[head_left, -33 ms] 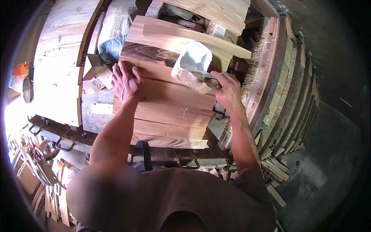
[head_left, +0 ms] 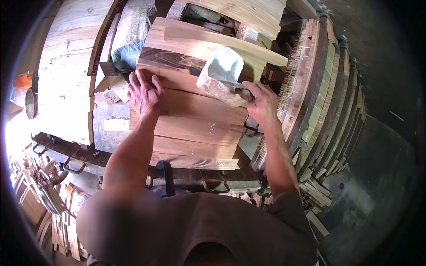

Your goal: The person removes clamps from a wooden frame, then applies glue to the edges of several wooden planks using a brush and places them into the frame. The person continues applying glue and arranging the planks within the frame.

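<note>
Your right hand [head_left: 262, 103] has its fingers closed around a tool handle, its head wrapped in a pale plastic bag [head_left: 222, 75]; that bag looks light, soft and slippery, so grip the stiff handle. Your left hand [head_left: 144, 93] lies flat, fingers spread, on the glued wooden panel [head_left: 195, 128], which seems heavy and rigid. One bag; about five boards on the tabletop [head_left: 66, 148].
</note>
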The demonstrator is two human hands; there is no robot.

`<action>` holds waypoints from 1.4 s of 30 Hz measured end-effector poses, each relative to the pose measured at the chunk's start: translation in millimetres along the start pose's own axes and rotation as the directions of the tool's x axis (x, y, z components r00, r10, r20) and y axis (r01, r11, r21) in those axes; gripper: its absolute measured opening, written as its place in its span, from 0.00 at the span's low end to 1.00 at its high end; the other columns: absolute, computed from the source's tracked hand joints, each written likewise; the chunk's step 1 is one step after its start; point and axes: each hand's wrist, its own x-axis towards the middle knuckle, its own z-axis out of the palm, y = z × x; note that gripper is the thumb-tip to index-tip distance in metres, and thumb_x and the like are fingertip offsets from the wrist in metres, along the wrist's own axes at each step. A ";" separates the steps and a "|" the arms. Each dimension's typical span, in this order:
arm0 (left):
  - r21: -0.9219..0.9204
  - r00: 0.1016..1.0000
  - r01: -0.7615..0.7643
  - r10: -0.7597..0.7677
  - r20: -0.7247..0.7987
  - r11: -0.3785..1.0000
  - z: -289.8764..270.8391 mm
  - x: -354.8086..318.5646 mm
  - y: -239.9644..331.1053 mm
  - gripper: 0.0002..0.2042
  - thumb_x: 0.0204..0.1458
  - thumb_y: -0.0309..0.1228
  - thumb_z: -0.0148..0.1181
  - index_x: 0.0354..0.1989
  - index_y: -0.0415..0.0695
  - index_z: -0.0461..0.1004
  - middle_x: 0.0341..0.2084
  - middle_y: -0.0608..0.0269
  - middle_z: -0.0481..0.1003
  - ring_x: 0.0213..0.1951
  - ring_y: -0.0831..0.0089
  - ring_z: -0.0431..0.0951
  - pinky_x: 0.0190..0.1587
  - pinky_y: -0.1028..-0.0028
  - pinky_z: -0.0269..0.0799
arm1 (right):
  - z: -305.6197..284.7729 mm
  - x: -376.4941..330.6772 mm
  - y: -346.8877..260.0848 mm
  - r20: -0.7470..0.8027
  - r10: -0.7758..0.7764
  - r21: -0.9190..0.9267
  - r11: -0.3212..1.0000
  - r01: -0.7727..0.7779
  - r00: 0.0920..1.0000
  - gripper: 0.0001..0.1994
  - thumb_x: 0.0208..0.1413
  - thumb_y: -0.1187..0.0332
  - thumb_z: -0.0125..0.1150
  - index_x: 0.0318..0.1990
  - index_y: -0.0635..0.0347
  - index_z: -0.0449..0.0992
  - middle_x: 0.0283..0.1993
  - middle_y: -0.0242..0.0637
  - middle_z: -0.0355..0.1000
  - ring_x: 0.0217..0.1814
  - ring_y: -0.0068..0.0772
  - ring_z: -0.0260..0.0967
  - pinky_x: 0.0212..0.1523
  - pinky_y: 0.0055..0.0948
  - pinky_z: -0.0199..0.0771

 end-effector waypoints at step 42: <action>-0.317 0.991 0.134 -0.121 0.059 0.939 -14.2 -59.4 -99.1 0.31 0.64 0.42 0.50 0.70 0.35 0.56 0.55 0.35 0.71 0.56 0.40 0.69 0.61 0.49 0.62 | 80.2 80.4 -5.9 -0.355 -0.005 -0.312 0.943 -0.113 0.935 0.27 0.49 0.78 0.58 0.61 0.63 0.72 0.64 0.46 0.71 0.70 0.51 0.61 0.72 0.46 0.55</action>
